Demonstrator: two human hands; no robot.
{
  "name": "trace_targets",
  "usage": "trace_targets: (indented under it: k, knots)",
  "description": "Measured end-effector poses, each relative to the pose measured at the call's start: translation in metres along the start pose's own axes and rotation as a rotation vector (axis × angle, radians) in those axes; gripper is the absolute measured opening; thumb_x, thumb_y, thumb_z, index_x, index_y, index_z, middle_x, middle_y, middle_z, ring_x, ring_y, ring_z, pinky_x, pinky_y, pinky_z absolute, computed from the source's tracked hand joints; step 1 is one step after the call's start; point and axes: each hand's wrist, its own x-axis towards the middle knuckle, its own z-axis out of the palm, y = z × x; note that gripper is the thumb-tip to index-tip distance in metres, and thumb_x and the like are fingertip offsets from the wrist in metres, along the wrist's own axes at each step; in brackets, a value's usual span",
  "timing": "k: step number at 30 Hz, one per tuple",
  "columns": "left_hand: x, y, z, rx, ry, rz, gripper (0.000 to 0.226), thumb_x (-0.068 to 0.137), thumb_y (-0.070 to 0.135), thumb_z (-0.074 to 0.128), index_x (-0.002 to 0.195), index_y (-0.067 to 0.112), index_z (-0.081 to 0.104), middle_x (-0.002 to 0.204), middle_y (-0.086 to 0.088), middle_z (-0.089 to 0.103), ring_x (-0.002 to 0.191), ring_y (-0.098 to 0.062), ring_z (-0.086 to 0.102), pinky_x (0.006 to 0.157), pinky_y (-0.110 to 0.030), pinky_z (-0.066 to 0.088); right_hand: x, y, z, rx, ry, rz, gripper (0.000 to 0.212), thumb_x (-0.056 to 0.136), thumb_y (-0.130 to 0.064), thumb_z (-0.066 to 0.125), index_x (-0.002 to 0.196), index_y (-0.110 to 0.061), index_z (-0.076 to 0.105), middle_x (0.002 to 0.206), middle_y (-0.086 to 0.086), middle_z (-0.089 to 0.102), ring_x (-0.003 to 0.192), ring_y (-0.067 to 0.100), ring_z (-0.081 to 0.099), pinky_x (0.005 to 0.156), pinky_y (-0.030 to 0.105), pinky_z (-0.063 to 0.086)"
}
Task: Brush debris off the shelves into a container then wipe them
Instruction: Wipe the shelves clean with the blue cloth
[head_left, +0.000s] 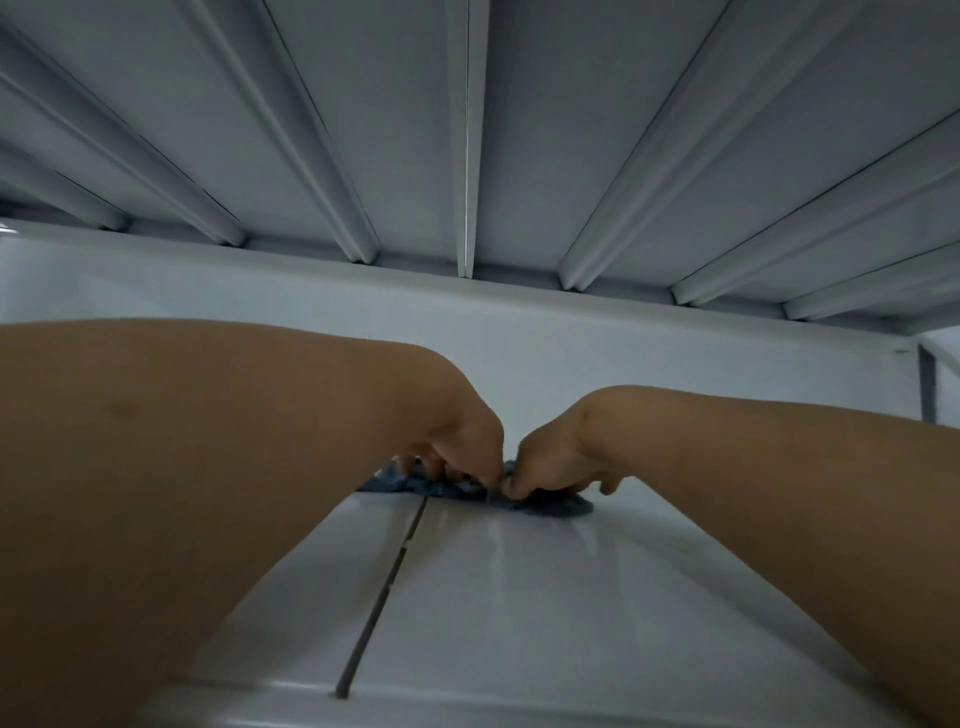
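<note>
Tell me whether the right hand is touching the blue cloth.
Touching. The head view shows the right hand with fingers curled into the blue cloth lying on the shelf.

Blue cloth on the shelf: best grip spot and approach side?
Pinch the bunched ridge at the middle of the blue cloth, coming from above and the front. It lies crumpled on the shelf, with its edges flat against the surface.

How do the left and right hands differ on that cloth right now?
The left hand grips the blue cloth near its middle; the right hand pinches it towards its right end. The left forearm looms larger than the right. Both hands meet over the white shelf.
</note>
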Motion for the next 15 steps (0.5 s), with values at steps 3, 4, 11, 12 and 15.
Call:
trace_targets:
  k: [3,4,11,12,15]
  knots:
    - [-0.004,0.016,0.006,-0.108,-0.037,0.111,0.047,0.099,0.032,0.049,0.140,0.010,0.041,0.138,-0.010,0.046,0.123,-0.024,0.047,0.109,-0.042,0.038,-0.001,0.022,-0.010,-0.004,-0.050,0.119,0.051,0.103,-0.033,0.040,0.148,-0.009,0.033,0.151,0.013,0.038,0.137,0.027,0.039,0.108,0.041,0.033]
    - [-0.006,0.023,0.008,-0.121,-0.044,0.143,0.051,0.099,0.032,0.050,0.143,0.010,0.037,0.146,-0.010,0.040,0.131,-0.024,0.042,0.111,-0.042,0.036,-0.002,0.030,-0.013,0.002,-0.071,0.154,0.052,0.103,-0.033,0.041,0.149,-0.010,0.033,0.152,0.013,0.037,0.138,0.027,0.038,0.112,0.045,0.031]
    - [-0.027,0.036,0.003,-0.151,-0.092,0.237,0.051,0.095,0.027,0.058,0.141,0.010,0.042,0.149,-0.009,0.039,0.135,-0.023,0.040,0.109,-0.044,0.038,-0.034,0.063,-0.012,0.129,-0.061,0.169,0.044,0.098,-0.028,0.052,0.139,-0.011,0.049,0.146,0.011,0.046,0.136,0.024,0.043,0.112,0.043,0.036]
    - [-0.031,0.037,0.001,-0.158,-0.105,0.246,0.049,0.094,0.025,0.061,0.138,0.011,0.045,0.147,-0.008,0.042,0.133,-0.023,0.042,0.108,-0.044,0.039,-0.041,0.066,-0.011,0.149,-0.058,0.168,0.043,0.098,-0.028,0.053,0.138,-0.011,0.051,0.145,0.011,0.047,0.135,0.024,0.043,0.112,0.042,0.036]
    - [-0.047,0.042,-0.007,-0.148,-0.154,0.289,0.039,0.091,0.023,0.064,0.128,0.015,0.057,0.138,-0.003,0.053,0.124,-0.022,0.052,0.104,-0.044,0.044,-0.066,0.070,-0.009,0.163,-0.060,0.157,0.044,0.097,-0.032,0.055,0.135,-0.011,0.054,0.144,0.012,0.048,0.134,0.026,0.045,0.111,0.041,0.038]
